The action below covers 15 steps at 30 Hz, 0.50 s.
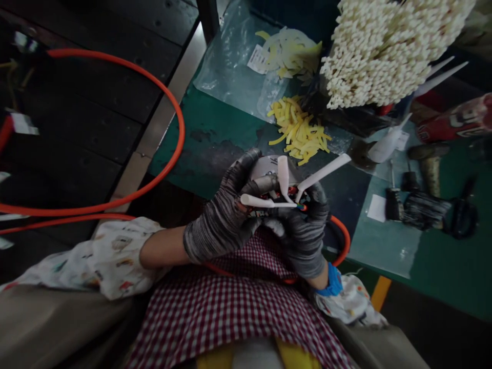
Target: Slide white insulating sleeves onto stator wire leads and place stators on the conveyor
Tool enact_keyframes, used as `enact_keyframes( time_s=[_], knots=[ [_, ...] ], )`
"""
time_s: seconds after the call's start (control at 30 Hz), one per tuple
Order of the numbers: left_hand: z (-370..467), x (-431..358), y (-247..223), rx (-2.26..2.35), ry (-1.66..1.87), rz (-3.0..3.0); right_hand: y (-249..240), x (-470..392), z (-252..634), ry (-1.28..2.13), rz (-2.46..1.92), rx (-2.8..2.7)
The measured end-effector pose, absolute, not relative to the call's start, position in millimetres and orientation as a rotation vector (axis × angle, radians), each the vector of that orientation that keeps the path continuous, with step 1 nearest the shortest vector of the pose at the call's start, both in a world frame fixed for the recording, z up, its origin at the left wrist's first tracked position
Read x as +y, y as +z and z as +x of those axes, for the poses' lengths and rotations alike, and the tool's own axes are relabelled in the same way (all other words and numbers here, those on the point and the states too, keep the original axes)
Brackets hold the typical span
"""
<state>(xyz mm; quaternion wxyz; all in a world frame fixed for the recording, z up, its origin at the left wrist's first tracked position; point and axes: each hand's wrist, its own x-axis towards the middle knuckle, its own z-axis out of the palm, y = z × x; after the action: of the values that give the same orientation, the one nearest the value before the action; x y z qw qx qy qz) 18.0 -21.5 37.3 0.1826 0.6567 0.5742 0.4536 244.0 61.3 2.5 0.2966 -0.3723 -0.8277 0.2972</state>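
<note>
In front of my checked apron, both hands in grey-striped gloves hold a round, light-grey part that looks like a motor stator point(265, 166), with copper-coloured windings showing in places and handwriting on its top. My left hand point(225, 212) wraps around its left side, fingers curled over the upper edge. Around the right side closes my right hand point(307, 238), its fingers partly hidden. Several wires in white sleeves point(325, 171) stick out between the hands, one to the left, one upward and one to the upper right. A small multicoloured spot shows where they meet.
A green worktop point(219, 120) carries yellow strips point(300, 128), a plastic bag point(230, 66), a thick bundle of white-tipped sticks or tubes point(380, 51), a red can point(455, 120), a hammer point(429, 164) and black-handled tools point(423, 210). An orange hose point(180, 123) loops at left.
</note>
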Motion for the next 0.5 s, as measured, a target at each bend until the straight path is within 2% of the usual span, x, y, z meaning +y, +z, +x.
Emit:
enact_keyframes(
  time_s=[0.17, 0.37, 0.5],
  knots=[
    [20, -21, 36, 1.656, 1.291, 1.846, 0, 61, 240, 0.777, -1.032, -2.194],
    [21, -21, 35, 1.702, 1.263, 1.859, -5, 61, 232, 0.492, -0.878, -2.294],
    [14, -16, 36, 1.669, 1.247, 1.934, -2, 56, 227, 0.526, -0.896, -2.282]
  ],
)
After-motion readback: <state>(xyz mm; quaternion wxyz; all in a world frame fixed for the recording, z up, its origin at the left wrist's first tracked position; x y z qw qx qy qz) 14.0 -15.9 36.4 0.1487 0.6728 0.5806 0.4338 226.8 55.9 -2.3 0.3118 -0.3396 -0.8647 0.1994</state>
